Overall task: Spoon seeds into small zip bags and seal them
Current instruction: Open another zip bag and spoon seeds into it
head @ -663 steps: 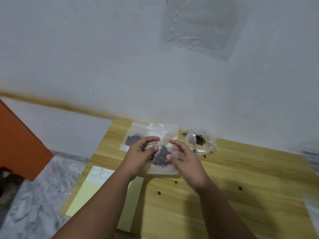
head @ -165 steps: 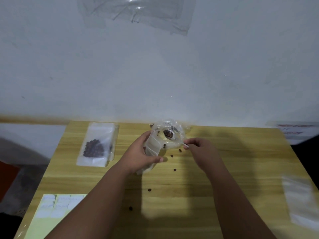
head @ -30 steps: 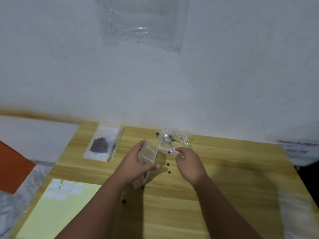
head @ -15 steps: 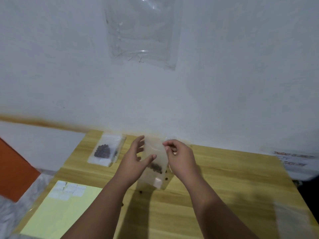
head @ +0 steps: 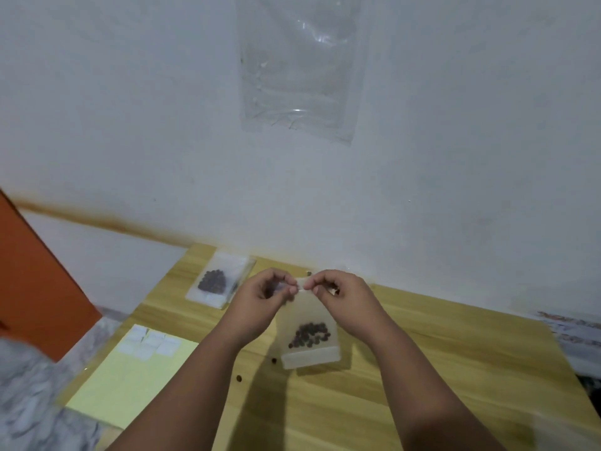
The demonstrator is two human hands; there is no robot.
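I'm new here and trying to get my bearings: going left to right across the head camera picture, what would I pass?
From the left: orange panel, yellow sheet, filled seed bag, left hand, small zip bag pinched by both hands, right hand, printed paper at the far right.

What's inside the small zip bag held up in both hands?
A cluster of dark seeds sits near the bottom of the zip bag. The left hand and right hand pinch its top edge, hiding whether the zip is closed.
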